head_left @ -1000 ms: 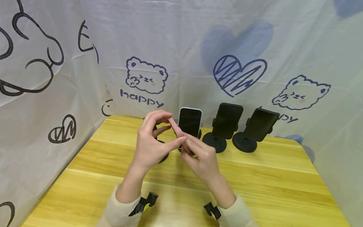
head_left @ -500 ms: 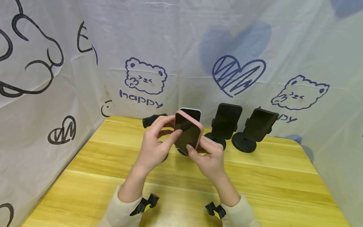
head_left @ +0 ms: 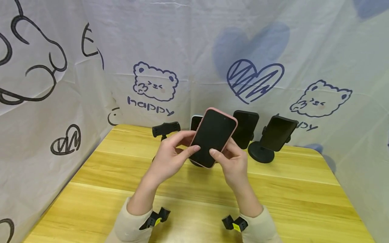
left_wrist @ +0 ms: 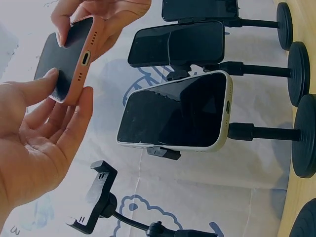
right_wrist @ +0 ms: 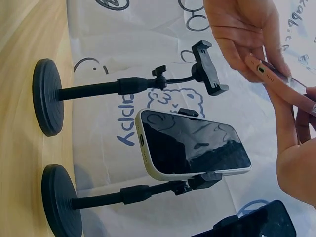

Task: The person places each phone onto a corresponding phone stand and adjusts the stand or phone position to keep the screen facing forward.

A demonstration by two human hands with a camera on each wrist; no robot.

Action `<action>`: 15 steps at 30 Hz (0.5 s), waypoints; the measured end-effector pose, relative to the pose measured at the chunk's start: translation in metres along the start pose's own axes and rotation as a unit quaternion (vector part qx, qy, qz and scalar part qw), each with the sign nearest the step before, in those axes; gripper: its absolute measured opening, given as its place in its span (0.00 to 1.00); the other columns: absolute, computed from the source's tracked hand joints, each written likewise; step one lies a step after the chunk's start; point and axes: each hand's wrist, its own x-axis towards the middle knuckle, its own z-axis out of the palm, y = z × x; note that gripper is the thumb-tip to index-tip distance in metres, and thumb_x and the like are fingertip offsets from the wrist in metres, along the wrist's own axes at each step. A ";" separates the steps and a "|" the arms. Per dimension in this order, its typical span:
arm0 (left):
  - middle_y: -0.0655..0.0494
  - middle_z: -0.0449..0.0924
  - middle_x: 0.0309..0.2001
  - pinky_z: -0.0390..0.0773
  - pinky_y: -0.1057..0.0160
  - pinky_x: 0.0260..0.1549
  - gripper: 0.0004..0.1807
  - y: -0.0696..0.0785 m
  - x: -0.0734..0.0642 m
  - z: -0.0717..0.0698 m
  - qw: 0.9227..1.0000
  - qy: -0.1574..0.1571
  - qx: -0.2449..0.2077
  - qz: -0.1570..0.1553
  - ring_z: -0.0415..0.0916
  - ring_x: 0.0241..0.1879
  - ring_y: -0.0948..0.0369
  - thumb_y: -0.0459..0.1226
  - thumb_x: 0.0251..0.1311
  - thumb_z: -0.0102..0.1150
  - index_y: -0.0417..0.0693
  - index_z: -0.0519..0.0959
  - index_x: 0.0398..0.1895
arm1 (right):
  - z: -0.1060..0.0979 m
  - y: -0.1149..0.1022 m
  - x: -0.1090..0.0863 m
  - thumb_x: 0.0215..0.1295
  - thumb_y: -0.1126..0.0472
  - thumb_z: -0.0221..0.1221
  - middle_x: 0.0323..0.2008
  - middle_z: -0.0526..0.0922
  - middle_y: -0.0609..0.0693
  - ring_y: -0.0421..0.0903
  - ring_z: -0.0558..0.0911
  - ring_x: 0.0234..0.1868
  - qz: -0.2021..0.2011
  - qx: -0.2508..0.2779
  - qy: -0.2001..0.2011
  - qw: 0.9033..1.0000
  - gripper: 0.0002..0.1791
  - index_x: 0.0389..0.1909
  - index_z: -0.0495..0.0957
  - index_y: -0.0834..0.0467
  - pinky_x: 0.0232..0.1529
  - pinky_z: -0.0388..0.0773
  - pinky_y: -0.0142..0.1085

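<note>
Both hands hold a smartphone in a pink case (head_left: 214,135) above the table, its dark screen turned toward me and its top leaning right. My left hand (head_left: 171,155) grips the left edge, thumb on the screen and fingers behind. On the right edge, my right hand (head_left: 234,162) does the same, its thumb also over the lower screen. In the left wrist view the pink-cased phone (left_wrist: 74,59) shows its charging port end. A black phone stand with a bare clamp (head_left: 165,129) is behind my left hand; that clamp (right_wrist: 208,69) shows whole in the right wrist view.
A white-edged phone (left_wrist: 173,113) sits in a stand behind the held phone, partly hidden in the head view. Two more stands with dark phones (head_left: 247,126) (head_left: 279,133) are to the right. The wooden table (head_left: 288,192) ends at a printed cloth backdrop (head_left: 197,40).
The pink-cased phone has turned from edge-on to screen-facing and moved up and right. Both hands have shifted with it, still holding it, and the bare clamp has come into view.
</note>
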 end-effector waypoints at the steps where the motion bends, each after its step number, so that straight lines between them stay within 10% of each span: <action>1: 0.52 0.87 0.44 0.88 0.61 0.35 0.18 0.000 0.000 0.000 1.000 0.001 0.003 0.000 0.85 0.44 0.59 0.31 0.65 0.69 0.43 0.83 0.58 | 0.000 -0.001 0.000 0.62 0.82 0.60 0.58 0.83 0.52 0.45 0.89 0.47 0.010 0.006 -0.001 1.000 0.23 0.55 0.87 0.61 0.39 0.88 0.38; 15: 0.49 0.85 0.42 0.87 0.61 0.30 0.17 0.000 -0.002 0.003 0.998 0.025 0.051 0.010 0.86 0.38 0.56 0.29 0.61 0.73 0.40 0.84 0.53 | -0.006 -0.006 0.007 0.68 0.78 0.60 0.45 0.86 0.49 0.45 0.89 0.40 0.118 -0.004 0.013 0.993 0.21 0.62 0.75 0.73 0.33 0.89 0.40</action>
